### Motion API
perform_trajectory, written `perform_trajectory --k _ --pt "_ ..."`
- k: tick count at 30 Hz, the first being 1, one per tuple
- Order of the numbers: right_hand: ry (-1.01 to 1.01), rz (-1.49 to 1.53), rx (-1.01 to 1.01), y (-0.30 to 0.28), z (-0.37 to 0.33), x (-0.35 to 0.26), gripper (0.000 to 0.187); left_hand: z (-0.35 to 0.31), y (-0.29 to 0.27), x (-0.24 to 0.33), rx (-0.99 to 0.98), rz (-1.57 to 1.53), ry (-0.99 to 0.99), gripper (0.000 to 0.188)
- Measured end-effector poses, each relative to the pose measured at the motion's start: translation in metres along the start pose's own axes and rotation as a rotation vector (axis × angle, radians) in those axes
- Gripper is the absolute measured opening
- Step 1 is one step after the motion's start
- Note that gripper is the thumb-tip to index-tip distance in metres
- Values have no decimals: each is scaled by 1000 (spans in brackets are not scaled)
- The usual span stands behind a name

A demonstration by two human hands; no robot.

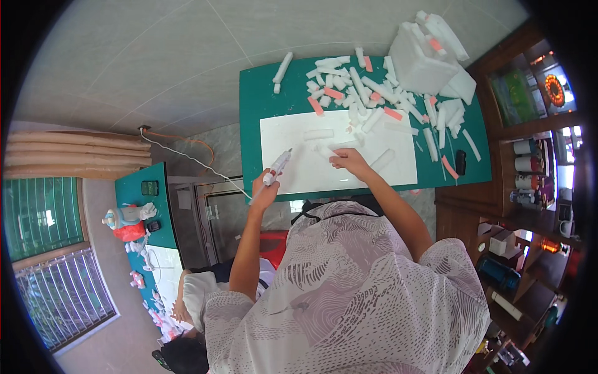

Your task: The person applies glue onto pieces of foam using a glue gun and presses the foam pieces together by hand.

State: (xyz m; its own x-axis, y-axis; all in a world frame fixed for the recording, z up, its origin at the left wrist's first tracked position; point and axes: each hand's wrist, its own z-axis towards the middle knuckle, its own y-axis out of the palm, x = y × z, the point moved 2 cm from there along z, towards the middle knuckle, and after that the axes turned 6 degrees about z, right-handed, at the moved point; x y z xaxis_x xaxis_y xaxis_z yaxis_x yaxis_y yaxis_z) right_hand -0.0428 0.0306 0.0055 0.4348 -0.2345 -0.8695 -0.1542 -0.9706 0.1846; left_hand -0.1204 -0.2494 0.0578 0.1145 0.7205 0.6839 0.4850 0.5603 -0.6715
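Observation:
My left hand [264, 192] is wrapped round a white and red glue gun [278, 167], its tip pointing up and to the right over a white board [398, 171]. A white cord runs from the wall down toward this hand. In my right hand [352, 163], the fingers pinch a short white foam piece [324, 151] just above the board. Close by, one foam strip [319, 134] lies beyond that piece, and another foam strip [382, 160] rests to the right of my right hand. The glue gun's tip and the held foam are apart.
A heap of cut white foam pieces [358, 87] with some pink ones covers the back of the green table [251, 93]. A big white foam block [420, 62] stands at the back right. A black object [461, 162] lies near the right edge. Another person [199, 299] sits at the left table.

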Motion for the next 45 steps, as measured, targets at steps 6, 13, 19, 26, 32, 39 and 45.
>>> perform_trajectory --k 6,13,19,26,32,39,45 --pt "-57 19 -90 30 1 -26 28 -17 2 14 -9 -411 97 33" --pt "-78 -12 -115 38 2 -37 28 -15 2 28 -12 -380 58 28" --pt "-88 -5 -121 37 2 -37 28 -12 5 25 7 -376 80 28" --pt "-82 25 -115 38 -1 -37 27 -12 3 20 27 -357 104 17" --pt "-72 30 -109 36 1 -35 27 -14 2 23 -15 -369 62 11" --pt "-69 45 -112 35 3 -36 27 -16 2 17 -1 -325 35 8" --pt "-77 110 -120 35 0 -37 25 -18 4 12 21 -342 60 17"
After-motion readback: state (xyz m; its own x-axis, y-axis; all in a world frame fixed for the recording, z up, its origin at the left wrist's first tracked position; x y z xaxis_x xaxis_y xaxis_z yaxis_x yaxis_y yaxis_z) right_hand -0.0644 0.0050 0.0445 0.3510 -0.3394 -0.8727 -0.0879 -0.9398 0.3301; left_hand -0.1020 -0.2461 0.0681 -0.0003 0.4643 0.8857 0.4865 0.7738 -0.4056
